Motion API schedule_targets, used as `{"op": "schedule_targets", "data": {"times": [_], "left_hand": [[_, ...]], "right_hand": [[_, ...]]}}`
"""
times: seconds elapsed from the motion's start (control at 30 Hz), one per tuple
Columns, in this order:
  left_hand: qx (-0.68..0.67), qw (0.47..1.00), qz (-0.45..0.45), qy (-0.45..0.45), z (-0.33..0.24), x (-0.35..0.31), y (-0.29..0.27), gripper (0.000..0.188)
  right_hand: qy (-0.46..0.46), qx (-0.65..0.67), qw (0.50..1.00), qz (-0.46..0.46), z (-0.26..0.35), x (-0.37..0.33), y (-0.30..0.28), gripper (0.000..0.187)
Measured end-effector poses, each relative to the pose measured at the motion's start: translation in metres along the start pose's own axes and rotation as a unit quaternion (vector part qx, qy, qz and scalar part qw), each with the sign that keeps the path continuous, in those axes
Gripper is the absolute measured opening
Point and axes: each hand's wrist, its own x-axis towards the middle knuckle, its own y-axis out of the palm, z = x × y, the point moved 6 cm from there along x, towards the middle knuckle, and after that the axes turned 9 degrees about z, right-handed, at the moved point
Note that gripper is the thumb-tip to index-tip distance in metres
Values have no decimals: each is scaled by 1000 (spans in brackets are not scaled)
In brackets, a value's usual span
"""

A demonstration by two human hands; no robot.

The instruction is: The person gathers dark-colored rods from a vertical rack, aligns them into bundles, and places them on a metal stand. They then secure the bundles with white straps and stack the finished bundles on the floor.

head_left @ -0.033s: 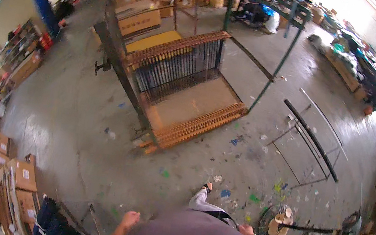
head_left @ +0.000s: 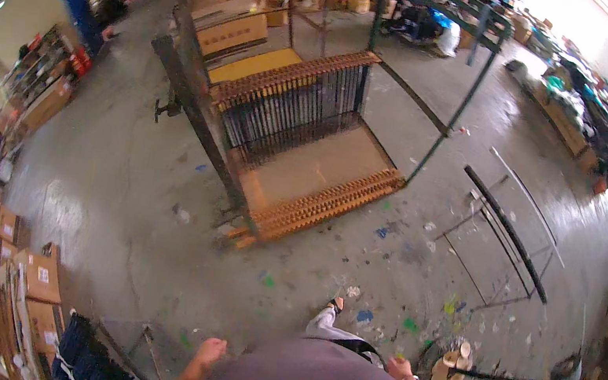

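The person stands on the paint-spattered concrete floor [head_left: 122, 185] of a workshop, one foot [head_left: 336, 304] stepped forward. The left hand [head_left: 209, 351] hangs loose at the side, fingers curled lightly inward and holding nothing that I can see. The right hand [head_left: 400, 368] is low by the hip, with a band at the wrist; whether its fingers are closed on anything I cannot tell, as the shirt hides part of it. Just beside that hand, on the floor, lies a cluster of pale wooden pieces [head_left: 451, 363], short round offcuts with light cut faces, gathered around a dark bar [head_left: 497, 377] that runs off to the right.

Ahead stands a tall metal frame [head_left: 198, 106] with green uprights, carrying two orange toothed rails [head_left: 326, 203] and a bank of dark vertical rods [head_left: 284, 111] between them, and a flat tan panel on the floor inside. To the right of it, long dark strips and thin rods [head_left: 509, 223] lie slanted across the floor.

Between the person and the frame the floor is open, dotted only with paint. On the left, cardboard boxes [head_left: 28, 274] are stacked along the wall, with shelving further back. On the right, a cluttered surface [head_left: 571, 113] lines the bright far wall.
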Motion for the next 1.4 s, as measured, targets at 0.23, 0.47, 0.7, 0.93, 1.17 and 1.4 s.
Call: {"op": "schedule_targets", "data": {"times": [0.23,0.47,0.7,0.93,1.17,1.4], "left_hand": [[-87,992,-91,-15,-62,59,12,30],[108,992,3,-66,-103,105,20,26],[316,934,52,156,-66,227,-40,27],[-7,998,-22,51,-295,347,-97,35],[-61,990,39,118,-413,376,-54,43],[-15,999,-4,-44,-300,342,-56,53]], "right_hand": [[-114,-55,991,45,193,109,-9,18],[-86,-80,992,54,255,145,15,19],[-1,-144,983,115,182,176,23,22],[-12,-75,996,-53,222,141,36,23],[-70,-96,993,-9,314,145,60,23],[15,-124,989,74,406,222,82,25]]}}
